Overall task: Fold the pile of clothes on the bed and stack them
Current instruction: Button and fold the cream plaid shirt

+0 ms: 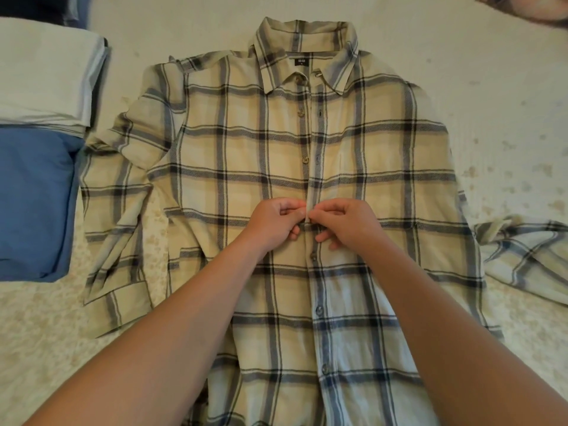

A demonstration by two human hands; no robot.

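1. Lying flat, front up on the bed [461, 41], the cream plaid shirt [215, 155] spreads its sleeves.
2. Left hand [273, 222] and right hand [347, 219] pinch its placket mid-chest.
3. Folded clothes [40, 118] sit left.

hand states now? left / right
Left hand: fingers pinching the plaid shirt placket at a button.
Right hand: fingers pinching the same placket.

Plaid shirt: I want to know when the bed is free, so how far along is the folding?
Done: folded items, a white one and a blue one, lie at the left. In hand: both hands, left and right, pinch the plaid shirt at its placket, apparently buttoning. Left: folding and stacking it; more fabric shows top right.
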